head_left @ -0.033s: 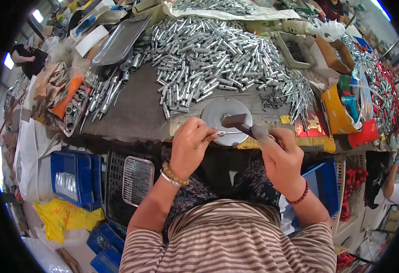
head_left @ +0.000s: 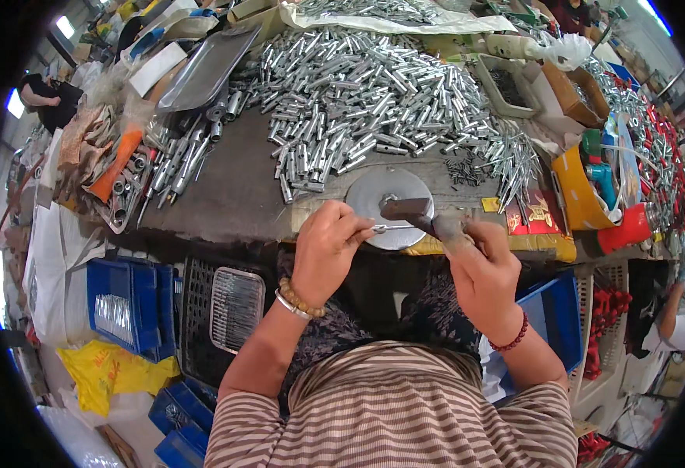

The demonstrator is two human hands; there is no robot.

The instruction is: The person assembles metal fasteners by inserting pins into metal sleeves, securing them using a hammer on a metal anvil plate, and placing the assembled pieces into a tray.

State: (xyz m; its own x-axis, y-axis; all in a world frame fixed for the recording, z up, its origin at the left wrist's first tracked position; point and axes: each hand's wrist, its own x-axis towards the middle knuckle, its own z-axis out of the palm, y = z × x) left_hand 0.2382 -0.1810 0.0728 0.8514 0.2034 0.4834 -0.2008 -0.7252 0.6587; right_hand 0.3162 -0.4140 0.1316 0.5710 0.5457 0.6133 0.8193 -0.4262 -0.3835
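My left hand [head_left: 326,246] is closed, with thumb and forefinger pinching a thin silver metal rod [head_left: 395,227]. The rod lies level over the near part of a round grey metal disc [head_left: 370,195] at the bench's front edge. My right hand [head_left: 484,269] grips a hammer [head_left: 406,207] close to its head. The dark hammer head hangs over the disc, just above the rod; whether they touch I cannot tell. Beyond the disc spreads a big heap of shiny metal tubes [head_left: 358,101]. A small pile of dark pins [head_left: 467,170] lies beside thin silver rods [head_left: 516,160].
Sockets and rods [head_left: 182,164] lie at the left near a metal tray [head_left: 208,70]. On the right stand a cut yellow container [head_left: 570,187], a cardboard box [head_left: 575,93] and a bin of dark parts [head_left: 506,84]. Below the bench are blue crates [head_left: 124,300] and a black crate [head_left: 194,335].
The hammer head has tilted very slightly in my right hand. My left hand and the rod look the same.
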